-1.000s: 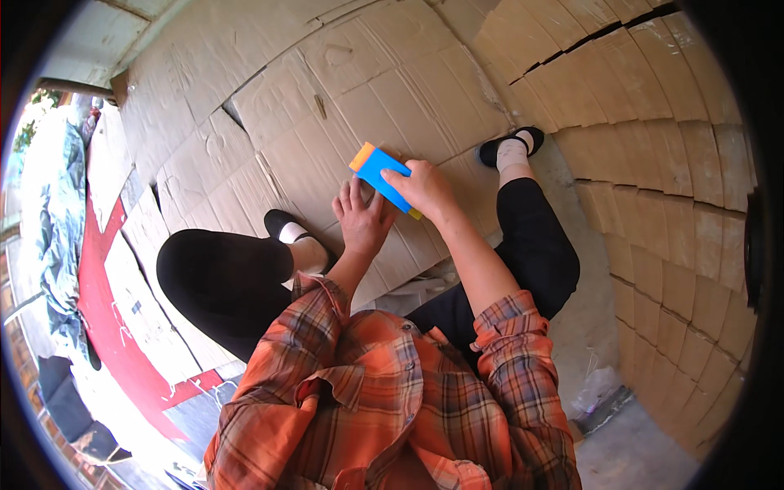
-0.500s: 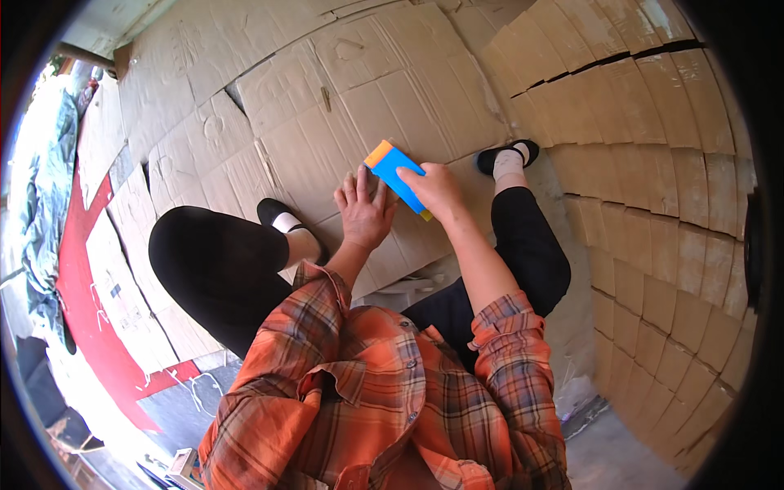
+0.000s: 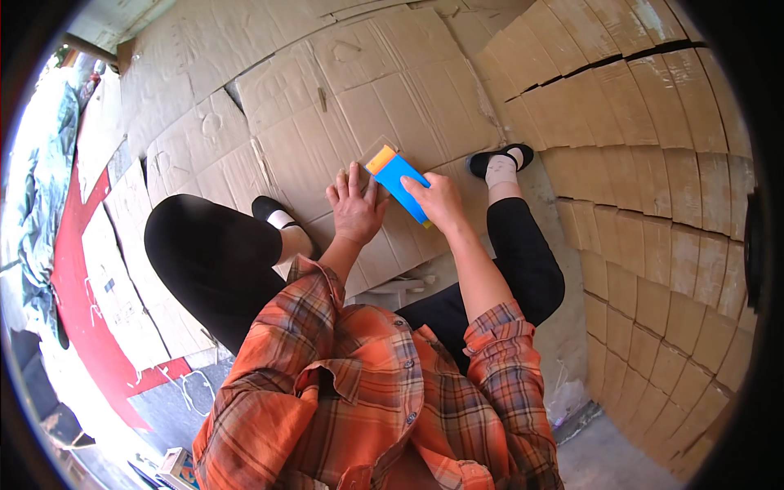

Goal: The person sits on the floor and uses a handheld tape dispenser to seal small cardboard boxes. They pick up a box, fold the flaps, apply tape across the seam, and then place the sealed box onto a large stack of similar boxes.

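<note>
A slim rectangular blue box (image 3: 399, 186) with an orange end is gripped by my right hand (image 3: 442, 202), the thumb lying across its top face. It is held tilted above the cardboard, its orange end pointing away and to the left. What looks like a thin clear edge shows at that orange end. Just left of the box is my left hand (image 3: 356, 211), palm down with fingers stretched and apart. Its fingers come close to the box's left side, and I cannot tell whether they touch it.
Flattened cardboard sheets (image 3: 286, 114) cover the floor ahead. Stacked brown cartons (image 3: 645, 180) form a wall on the right. My black-shod feet stand either side of my hands. A red strip (image 3: 82, 302) and a crumpled bluish plastic sheet (image 3: 45, 188) lie at the left.
The box has turned slightly and its clear edge shows more at the orange end. My left hand has shifted a little to the left, its fingers more spread. The view has moved slightly.
</note>
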A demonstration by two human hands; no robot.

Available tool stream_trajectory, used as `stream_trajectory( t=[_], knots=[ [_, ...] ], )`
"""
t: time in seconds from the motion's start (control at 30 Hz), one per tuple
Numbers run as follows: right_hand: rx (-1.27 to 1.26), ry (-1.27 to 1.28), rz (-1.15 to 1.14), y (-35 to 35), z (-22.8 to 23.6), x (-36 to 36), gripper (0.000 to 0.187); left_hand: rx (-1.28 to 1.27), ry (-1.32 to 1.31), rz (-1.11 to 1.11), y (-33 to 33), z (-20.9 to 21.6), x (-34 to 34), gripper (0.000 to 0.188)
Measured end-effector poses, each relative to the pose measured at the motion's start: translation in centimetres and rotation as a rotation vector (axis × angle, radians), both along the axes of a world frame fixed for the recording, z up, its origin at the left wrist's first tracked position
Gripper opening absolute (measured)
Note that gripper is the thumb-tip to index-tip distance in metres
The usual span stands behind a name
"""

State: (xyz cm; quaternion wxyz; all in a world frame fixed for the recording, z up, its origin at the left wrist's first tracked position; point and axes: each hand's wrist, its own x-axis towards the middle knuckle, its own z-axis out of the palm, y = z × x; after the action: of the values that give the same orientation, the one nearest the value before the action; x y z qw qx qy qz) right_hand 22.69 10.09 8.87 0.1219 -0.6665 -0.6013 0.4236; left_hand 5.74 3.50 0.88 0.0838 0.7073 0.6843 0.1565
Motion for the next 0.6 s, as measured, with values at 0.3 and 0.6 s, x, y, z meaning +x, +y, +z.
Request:
stream_trajectory(
  t=[0.3, 0.6],
  knots=[
    [0.004, 0.060, 0.010, -2.4, 1.7, 4.3, 0.052, 0.035, 0.035, 0.020, 0.1, 0.2, 0.5, 0.059],
    [-0.143, 0.102, -0.047, -6.6, 2.8, 10.3, 0.046, 0.031, 0.047, 0.017, 0.0, -0.3, 0.4, 0.060]
  ],
)
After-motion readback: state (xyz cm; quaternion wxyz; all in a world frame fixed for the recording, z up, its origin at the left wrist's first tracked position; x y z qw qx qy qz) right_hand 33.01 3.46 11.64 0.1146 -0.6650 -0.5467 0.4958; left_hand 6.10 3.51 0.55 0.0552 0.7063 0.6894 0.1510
